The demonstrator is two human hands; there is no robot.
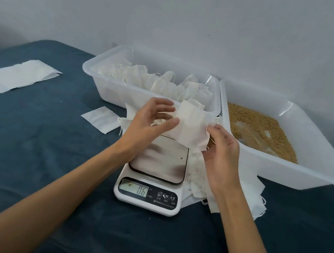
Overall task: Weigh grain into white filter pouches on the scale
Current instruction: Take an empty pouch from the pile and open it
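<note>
Pouch (192, 124) being opened above the scale (156, 168).
Left hand (151, 119) and right hand (221, 148) each pinch an edge; next, likely spread its mouth for grain (257, 127).

**Plain wall, dark blue covered surface**

Pale grey-white wall (179, 14) fills the upper half, bare and matte, one tiny dark speck right of centre. Light is soft and even, slightly cool; faint shadow in the far left corner where the wall darkens. Below it, a work surface covered in dark teal-blue cloth (27, 148), slightly fuzzy texture, mild creases, rounded far-left corner. Cloth runs to the bottom edge and both sides. Wall meets the surface along a line behind it. Floor is out of sight.
</note>
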